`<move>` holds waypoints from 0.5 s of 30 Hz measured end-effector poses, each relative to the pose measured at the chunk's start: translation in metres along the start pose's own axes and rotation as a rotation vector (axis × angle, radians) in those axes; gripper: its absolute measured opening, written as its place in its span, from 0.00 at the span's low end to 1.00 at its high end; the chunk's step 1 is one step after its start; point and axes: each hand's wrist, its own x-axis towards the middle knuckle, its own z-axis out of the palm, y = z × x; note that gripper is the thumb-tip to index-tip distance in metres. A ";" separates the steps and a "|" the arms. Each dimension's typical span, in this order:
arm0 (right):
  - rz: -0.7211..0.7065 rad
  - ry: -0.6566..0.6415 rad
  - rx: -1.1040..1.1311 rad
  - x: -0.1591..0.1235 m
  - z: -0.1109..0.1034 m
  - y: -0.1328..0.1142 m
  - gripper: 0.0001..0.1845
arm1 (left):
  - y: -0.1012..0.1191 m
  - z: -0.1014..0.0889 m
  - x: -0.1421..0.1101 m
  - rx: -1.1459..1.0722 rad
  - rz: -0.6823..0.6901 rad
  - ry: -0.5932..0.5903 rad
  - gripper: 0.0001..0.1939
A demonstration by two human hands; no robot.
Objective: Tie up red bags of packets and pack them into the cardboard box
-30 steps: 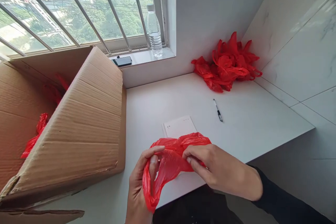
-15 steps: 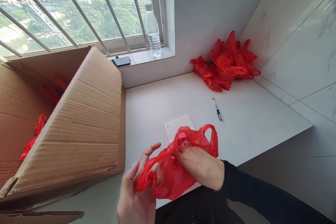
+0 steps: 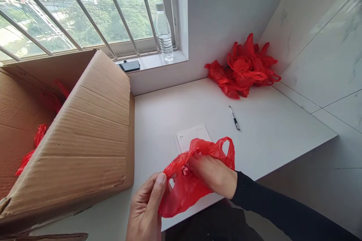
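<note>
A thin red plastic bag (image 3: pixel 185 194) is in front of me at the table's near edge, its mouth facing up. My left hand (image 3: pixel 149 196) pinches the left side of its rim between thumb and fingers. My right hand (image 3: pixel 213 171) reaches into the mouth, and the red film hides its fingers. Beside those fingers, a small red item with a white-and-pink pattern (image 3: pixel 186 169) shows inside the bag; its kind I cannot make out. One looped bag handle (image 3: pixel 227 147) stands up on the right.
Left stands an open cardboard box (image 3: pixel 93 128) with red bags (image 3: pixel 41 135) inside. A notebook (image 3: pixel 192 135) and a pen (image 3: pixel 234 118) lie on the white table (image 3: pixel 175 105). Crumpled red bags (image 3: pixel 243 67) fill the back corner. A water bottle (image 3: pixel 164 34) and phone (image 3: pixel 129 66) rest on the sill.
My left hand, with fingers spread inside the bag's handle before, has closed on the rim. My right hand has sunk slightly deeper, and the red boxlike item near its fingertips is now mostly covered.
</note>
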 end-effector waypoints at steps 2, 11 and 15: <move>0.011 0.000 -0.133 -0.003 0.002 0.004 0.13 | 0.002 0.003 0.002 -0.045 -0.014 -0.002 0.23; 0.140 0.031 -0.387 -0.006 -0.003 0.002 0.10 | 0.000 -0.001 0.001 -0.105 -0.106 0.091 0.20; 0.191 0.077 -0.332 -0.006 -0.001 -0.004 0.11 | 0.001 -0.002 0.002 -0.101 -0.115 0.092 0.18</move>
